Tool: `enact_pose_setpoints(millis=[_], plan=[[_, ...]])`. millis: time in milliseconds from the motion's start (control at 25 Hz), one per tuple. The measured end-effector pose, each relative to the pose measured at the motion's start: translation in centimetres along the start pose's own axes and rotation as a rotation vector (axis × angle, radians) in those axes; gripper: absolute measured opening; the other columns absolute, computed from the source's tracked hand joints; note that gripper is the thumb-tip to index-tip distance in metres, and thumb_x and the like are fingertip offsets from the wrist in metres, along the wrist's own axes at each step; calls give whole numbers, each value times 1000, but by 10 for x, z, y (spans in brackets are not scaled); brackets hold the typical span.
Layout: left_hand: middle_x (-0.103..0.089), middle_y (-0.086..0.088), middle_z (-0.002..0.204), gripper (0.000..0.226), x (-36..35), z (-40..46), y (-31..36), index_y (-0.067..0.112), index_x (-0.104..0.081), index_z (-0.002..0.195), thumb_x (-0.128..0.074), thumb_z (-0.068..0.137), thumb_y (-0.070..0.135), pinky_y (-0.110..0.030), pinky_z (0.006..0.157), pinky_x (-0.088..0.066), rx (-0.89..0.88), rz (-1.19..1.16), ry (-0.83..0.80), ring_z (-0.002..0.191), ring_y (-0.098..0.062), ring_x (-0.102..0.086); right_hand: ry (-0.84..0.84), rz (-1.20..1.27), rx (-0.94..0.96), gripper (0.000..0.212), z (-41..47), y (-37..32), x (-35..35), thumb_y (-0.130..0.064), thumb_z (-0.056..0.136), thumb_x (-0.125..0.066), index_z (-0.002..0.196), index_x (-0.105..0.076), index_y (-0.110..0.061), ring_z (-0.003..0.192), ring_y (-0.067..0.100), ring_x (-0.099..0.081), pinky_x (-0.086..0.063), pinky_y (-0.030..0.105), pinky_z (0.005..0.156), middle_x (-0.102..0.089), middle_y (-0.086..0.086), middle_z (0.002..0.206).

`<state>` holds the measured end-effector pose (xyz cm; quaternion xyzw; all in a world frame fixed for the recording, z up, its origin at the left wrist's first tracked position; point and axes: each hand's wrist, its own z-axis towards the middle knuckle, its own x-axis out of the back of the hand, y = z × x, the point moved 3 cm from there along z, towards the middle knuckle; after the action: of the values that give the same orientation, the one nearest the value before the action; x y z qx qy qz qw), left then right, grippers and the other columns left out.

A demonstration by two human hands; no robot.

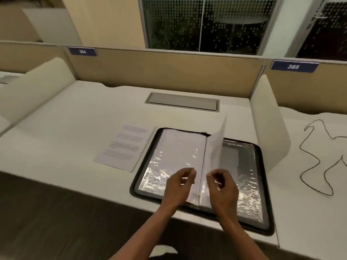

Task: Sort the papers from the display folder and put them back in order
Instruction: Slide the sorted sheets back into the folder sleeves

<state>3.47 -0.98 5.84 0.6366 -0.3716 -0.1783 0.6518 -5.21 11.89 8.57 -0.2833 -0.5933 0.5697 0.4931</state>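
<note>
Fingers (pixel 189 172) of both hands pinch the display folder's (pixel 244 166) upright plastic sleeve (pixel 217 147), flimsy and slippery, best held by its edge

Cream desk (pixel 75 117), tan partition (pixel 169 72), dark window (pixel 206 23) behind.
</note>
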Motion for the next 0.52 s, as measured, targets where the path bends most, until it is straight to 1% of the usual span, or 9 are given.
enact_pose_setpoints(millis=[120, 200, 240, 280, 320, 400, 440, 480, 520], plan=[[-73, 10, 106, 35, 25, 3, 9, 32, -68, 114, -55, 93, 58, -26, 81, -59, 84, -130, 21, 95, -4, -71, -226, 19, 101, 14, -13, -15, -50, -15, 95, -66, 104, -67, -26, 95, 3, -68, -53, 15, 83, -71, -17, 96], [-73, 10, 102, 35, 45, 7, 2, 32, -69, 107, -60, 90, 62, -24, 80, -58, 145, -112, 94, 95, -5, -70, -416, 18, 88, 21, -15, -19, -77, -19, 97, -63, 115, -68, -29, 102, -3, -66, -53, 16, 88, -72, -21, 106], [-73, 8, 101, 31, 55, 10, -5, 31, -68, 106, -64, 89, 57, -25, 79, -58, 186, -115, 135, 94, -7, -70, -504, 33, 61, 23, -15, -18, -86, -21, 97, -64, 117, -69, -30, 104, -5, -65, -54, 19, 91, -71, -21, 109], [-72, 4, 103, 27, 64, 13, -12, 29, -68, 109, -66, 91, 49, -28, 78, -60, 237, -153, 167, 94, -10, -71, -554, 45, 34, 22, -13, -15, -92, -22, 96, -66, 117, -70, -30, 103, -5, -65, -55, 23, 93, -72, -20, 110], [-72, -1, 106, 25, 73, 17, -19, 25, -68, 114, -66, 93, 38, -33, 78, -62, 286, -189, 177, 93, -14, -72, -541, 55, 16, 21, -10, -11, -95, -24, 94, -69, 114, -71, -30, 103, -3, -66, -56, 26, 93, -72, -20, 109], [-73, -7, 103, 23, 89, 26, -35, 20, -69, 115, -61, 94, 18, -42, 77, -63, 344, -190, 180, 90, -21, -73, -384, -11, 5, 22, 3, 6, -95, -29, 91, -72, 112, -70, -32, 108, 0, -64, -54, 32, 99, -69, -22, 114], [-74, -7, 100, 23, 97, 30, -43, 21, -71, 112, -62, 92, 14, -44, 76, -63, 358, -174, 189, 88, -22, -73, -333, -127, 3, 27, 9, 17, -94, -34, 91, -71, 118, -67, -34, 119, 3, -59, -49, 35, 106, -65, -20, 124], [-75, -5, 98, 23, 104, 33, -54, 22, -71, 111, -64, 90, 15, -46, 77, -62, 376, -140, 201, 87, -22, -73, -347, -294, 6, 37, 16, 29, -96, -41, 92, -67, 128, -62, -34, 134, 10, -49, -40, 37, 114, -57, -15, 139], [-75, -1, 97, 24, 110, 34, -61, 22, -71, 111, -68, 87, 18, -45, 79, -62, 388, -99, 203, 87, -19, -73, -421, -473, 18, 49, 19, 43, -100, -48, 94, -61, 139, -53, -32, 147, 18, -33, -29, 38, 120, -43, -7, 154]])
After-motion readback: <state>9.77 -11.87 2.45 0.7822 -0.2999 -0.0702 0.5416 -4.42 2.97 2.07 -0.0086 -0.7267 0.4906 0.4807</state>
